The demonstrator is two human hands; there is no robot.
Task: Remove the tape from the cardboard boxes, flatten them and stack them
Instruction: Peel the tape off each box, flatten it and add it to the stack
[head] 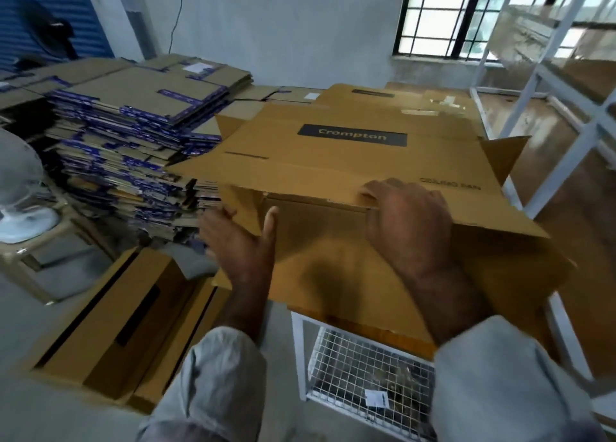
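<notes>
Under the right hand, a large cardboard box marked "Crompton" lies on the surface, its flaps spread open. That hand's fingers curl over the near edge of the top panel, gripping it. Just left of it, the left hand has straight fingers, palm turned toward the box's near-left flap, thumb against the cardboard. Farther left of the left hand stands a tall stack of flattened boxes with blue tape.
</notes>
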